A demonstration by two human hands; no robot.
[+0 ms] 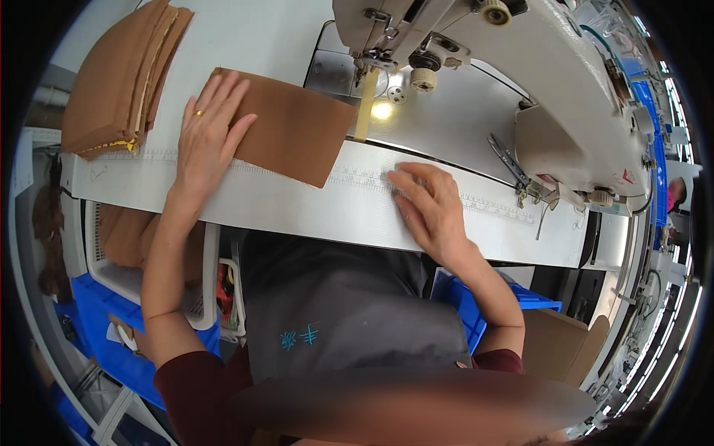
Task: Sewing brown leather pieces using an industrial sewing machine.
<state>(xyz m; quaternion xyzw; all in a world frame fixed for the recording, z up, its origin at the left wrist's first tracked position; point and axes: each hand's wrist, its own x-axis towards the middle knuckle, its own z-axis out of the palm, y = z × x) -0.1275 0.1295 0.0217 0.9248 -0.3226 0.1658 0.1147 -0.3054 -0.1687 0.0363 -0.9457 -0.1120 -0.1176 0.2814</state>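
Observation:
A brown fabric piece [294, 130] lies on the white sewing table [297, 210], just left of the sewing machine's metal plate. My left hand [210, 134] rests flat on its left end, fingers stretched out, with a ring on one finger. To the right of the fabric and apart from it, my right hand [431, 204] is over the table's printed ruler strip. Its fingers are loosely bent, with a gap to the thumb, and I see nothing held. Ahead is the sewing machine [446, 33], its needle area lit beside a yellow strip [366, 104].
A thick stack of brown fabric pieces [111, 82] stands at the far left. Scissors [509, 162] lie on the right beside the machine. Below the table's left are a white basket [210, 275] with brown fabric and a blue bin [111, 305]. A cardboard box [554, 346] stands lower right.

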